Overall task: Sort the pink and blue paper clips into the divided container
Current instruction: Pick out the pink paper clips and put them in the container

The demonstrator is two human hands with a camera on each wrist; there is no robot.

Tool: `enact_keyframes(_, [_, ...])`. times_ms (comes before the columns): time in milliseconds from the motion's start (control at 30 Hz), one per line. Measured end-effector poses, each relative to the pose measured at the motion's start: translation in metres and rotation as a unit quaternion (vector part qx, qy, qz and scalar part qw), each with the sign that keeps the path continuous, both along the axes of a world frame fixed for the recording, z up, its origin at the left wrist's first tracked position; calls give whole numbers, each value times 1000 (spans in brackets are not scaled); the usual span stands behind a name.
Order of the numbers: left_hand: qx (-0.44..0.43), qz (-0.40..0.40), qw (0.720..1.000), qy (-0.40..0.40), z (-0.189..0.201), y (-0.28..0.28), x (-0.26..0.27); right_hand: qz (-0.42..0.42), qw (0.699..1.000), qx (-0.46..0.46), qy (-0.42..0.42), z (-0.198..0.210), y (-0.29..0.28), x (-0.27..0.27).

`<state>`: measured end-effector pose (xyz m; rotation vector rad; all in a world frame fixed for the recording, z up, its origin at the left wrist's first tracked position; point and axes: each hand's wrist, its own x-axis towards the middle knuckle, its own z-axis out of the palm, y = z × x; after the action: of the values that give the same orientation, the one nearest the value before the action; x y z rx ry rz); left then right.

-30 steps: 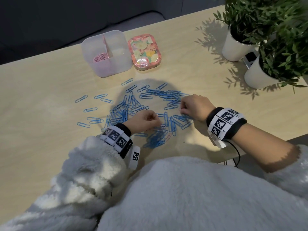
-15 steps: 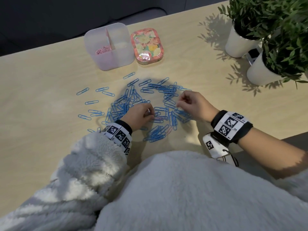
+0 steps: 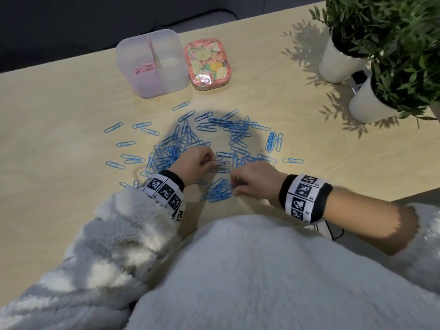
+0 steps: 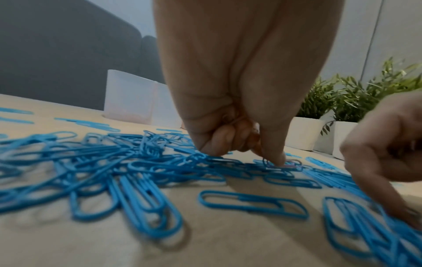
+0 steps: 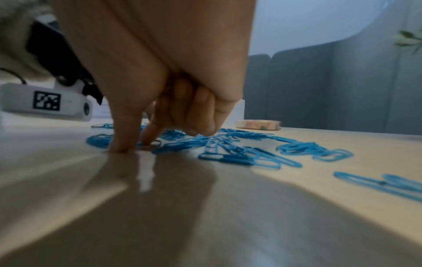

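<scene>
Many blue paper clips lie scattered on the wooden table. The clear divided container stands at the back, with pink clips in its left compartment. My left hand sits mid-pile with curled fingers, thumb and forefinger pinching a pink clip flat on the table; the same clip shows under the thumb tip in the left wrist view. My right hand is beside it at a bunch of blue clips. Its thumb and forefinger pinch a pale pinkish clip on the table.
A floral tin lies right of the container. Two white potted plants stand at the back right. The table's front edge runs just behind my right wrist. Bare wood stretches to the left.
My right hand has moved left and nearer to me, from the right side of the pile to the front bunch. My left hand has shifted slightly forward onto the pink clip.
</scene>
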<state>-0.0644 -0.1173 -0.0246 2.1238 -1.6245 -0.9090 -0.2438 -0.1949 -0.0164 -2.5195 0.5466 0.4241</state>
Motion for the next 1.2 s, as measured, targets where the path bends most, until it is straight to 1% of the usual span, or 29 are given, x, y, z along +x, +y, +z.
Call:
enact_keyframes(67, [7, 26, 999, 34, 2, 1, 3, -2, 1000, 1, 12, 0, 2, 0])
enact_keyframes(133, [12, 54, 995, 86, 5, 3, 6, 4, 999, -1, 39, -2, 2, 0])
enact_keyframes(200, [12, 68, 991, 119, 9, 4, 8, -5, 999, 2, 39, -2, -4, -2])
enact_keyframes(233, [12, 70, 990, 124, 10, 5, 9, -35, 999, 26, 17, -1, -10, -4])
enact_keyframes(267, [14, 73, 989, 128, 11, 6, 10, -87, 994, 70, -17, 0, -18, -6])
enact_keyframes(300, [18, 76, 988, 130, 12, 6, 12, -151, 979, 123, -61, 2, -29, -9])
enact_keyframes(367, [25, 82, 987, 134, 11, 8, 15, -265, 928, 229, -127, 9, -51, -17])
enact_keyframes(400, [27, 83, 987, 136, 10, 8, 15, -315, 893, 286, -145, 12, -59, -21])
enact_keyframes(467, [28, 89, 986, 141, 11, 8, 16, -396, 811, 389, -183, 20, -69, -28])
enact_keyframes(500, [30, 92, 984, 149, 12, 8, 15, -424, 779, 416, -200, 23, -71, -31])
enact_keyframes(533, [33, 95, 982, 161, 13, 8, 14, -446, 756, 431, -211, 24, -73, -33])
enact_keyframes(567, [40, 95, 980, 173, 14, 8, 14, -461, 743, 435, -215, 23, -74, -35])
enact_keyframes(600, [48, 95, 977, 183, 14, 8, 13, -467, 744, 431, -208, 21, -74, -36])
enact_keyframes(633, [54, 94, 976, 187, 14, 9, 13, -462, 763, 409, -193, 17, -72, -36])
enact_keyframes(667, [55, 96, 976, 186, 13, 9, 12, -436, 803, 367, -174, 12, -68, -36])
enact_keyframes(700, [51, 100, 976, 186, 13, 9, 12, -389, 854, 309, -155, 8, -62, -35])
enact_keyframes(733, [45, 103, 976, 187, 12, 9, 11, -324, 901, 252, -137, 5, -53, -33])
enact_keyframes(767, [38, 104, 977, 185, 12, 9, 10, -255, 937, 207, -119, 2, -43, -30])
enact_keyframes(800, [31, 107, 977, 180, 12, 9, 10, -198, 960, 171, -98, -1, -34, -26])
enact_keyframes(833, [23, 112, 978, 175, 12, 10, 10, -158, 976, 126, -75, -2, -27, -22])
enact_keyframes(900, [6, 135, 977, 164, 11, 13, 12, -119, 990, 54, -53, -3, -22, -15])
enact_keyframes(1000, [-21, 168, 975, 141, 10, 17, 18, -151, 986, 2, -66, 1, -34, -9])
enact_keyframes(1067, [-28, 188, 973, 130, 10, 22, 19, -157, 984, -14, -82, 4, -37, -4])
enact_keyframes(1200, [-46, 218, 974, 43, 10, 27, 16, -82, 991, -16, -102, 10, -17, 13])
